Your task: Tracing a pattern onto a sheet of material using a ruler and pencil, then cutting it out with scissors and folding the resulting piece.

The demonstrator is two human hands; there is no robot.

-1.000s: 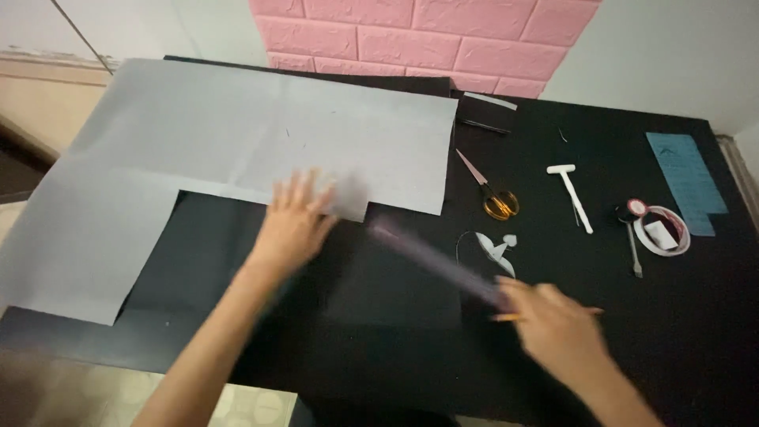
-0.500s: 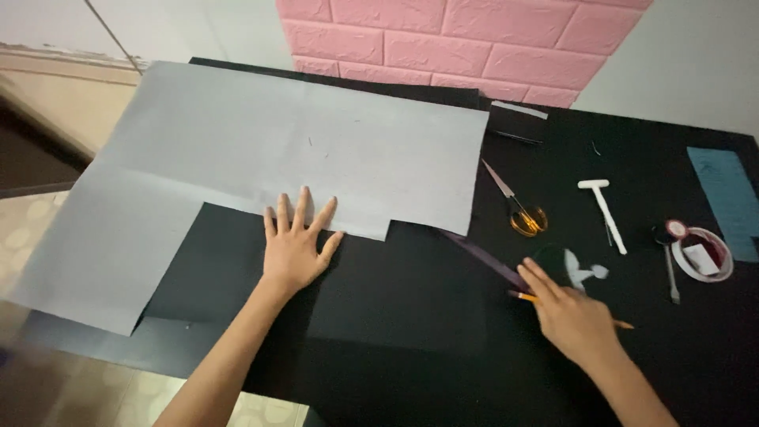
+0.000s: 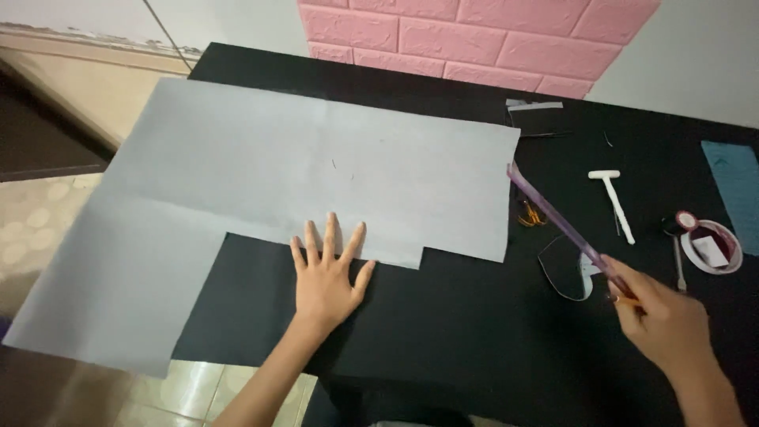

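Two hands over a black worktop [image 3: 474, 340]. Left hand [image 3: 326, 281] lies flat, fingers spread, palm down on the worktop, fingertips touching the lower edge of a large grey sheet [image 3: 316, 174]. Sheet covers the left and middle of the worktop; its lower left part hangs past the worktop edge over the tiled floor [image 3: 190, 395]. A stepped notch is cut from its lower edge, just where the left hand rests.

Right hand [image 3: 660, 320] is closed around one end of a long clear purple ruler [image 3: 557, 217], with an orange pencil [image 3: 624, 299] tucked in the same grip. Ruler is lifted, slanting up and left, its far end near the sheet's right edge.

Near the ruler: scissors [image 3: 531, 213] with orange handles, partly hidden behind it; a curved cut-out piece [image 3: 565, 269]; a white T-shaped tool [image 3: 613, 198]. Further right, a round tape roll [image 3: 711, 247] and a teal strip [image 3: 739, 190]. Pink brick wall [image 3: 474, 35] behind.
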